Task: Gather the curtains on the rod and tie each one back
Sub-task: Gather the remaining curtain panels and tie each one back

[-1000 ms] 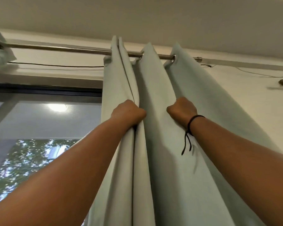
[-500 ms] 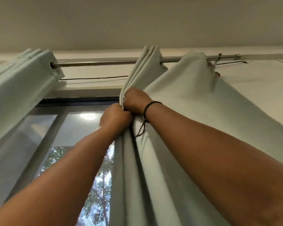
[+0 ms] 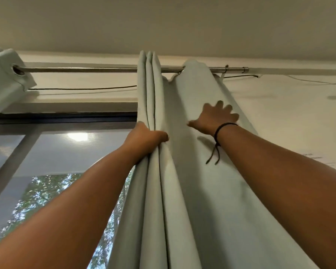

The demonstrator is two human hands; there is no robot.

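A pale green curtain [image 3: 182,191] hangs from a metal rod [image 3: 89,69] near the ceiling, bunched into several pleats at the centre. My left hand [image 3: 145,137] is closed around the gathered left pleats, well below the rod. My right hand [image 3: 214,117] lies flat on the rightmost fold with its fingers spread, holding nothing; a black cord bracelet is on that wrist. A second pale green curtain [image 3: 4,80] hangs bunched at the rod's far left, its eyelet on the rod.
A window [image 3: 52,162] with a dark frame shows trees outside, left of the curtain. A thin cable [image 3: 81,88] runs along the wall under the rod. The white wall [image 3: 299,123] lies to the right, and the rod's bracket [image 3: 226,69] sits beside the curtain's last fold.
My right hand let go of the pleats beside my left hand, moved right and opened flat on the outer fold. My left hand kept its grip on the pleats.
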